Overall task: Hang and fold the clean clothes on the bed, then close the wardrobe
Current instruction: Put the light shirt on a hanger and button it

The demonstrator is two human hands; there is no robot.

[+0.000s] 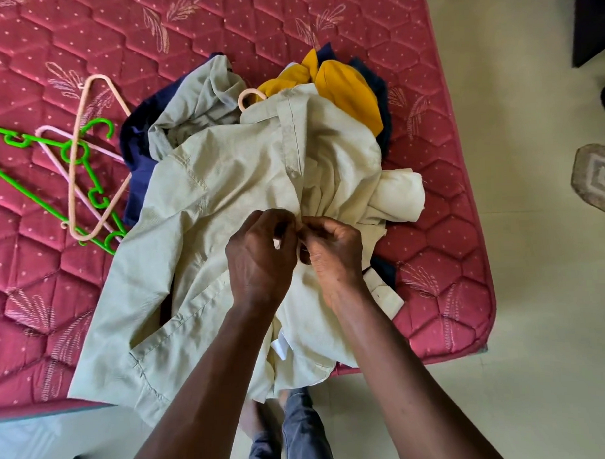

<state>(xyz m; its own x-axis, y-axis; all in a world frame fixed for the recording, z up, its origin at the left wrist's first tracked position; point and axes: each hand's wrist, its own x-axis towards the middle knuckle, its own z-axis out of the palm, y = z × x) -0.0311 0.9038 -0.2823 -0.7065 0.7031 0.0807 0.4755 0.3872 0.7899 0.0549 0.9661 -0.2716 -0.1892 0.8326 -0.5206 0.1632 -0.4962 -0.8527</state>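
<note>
Shirt pinched at its button strip, near edge of the mattress.
Hangers lie tangled toward the left edge; my left hand and right hand meet, fingers curled, each gripping the shirt's front; its hem spills over the near edge, with yellow cloth behind.

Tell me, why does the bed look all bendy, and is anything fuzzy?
Head view: the wide lens bows the straight edges of the mattress, most near the picture's corners. Head view: the light is soft and even, with no glare. Head view: the left hand and right hand, pinching the shirt, look slightly soft, while the green hanger stays crisp.
</note>
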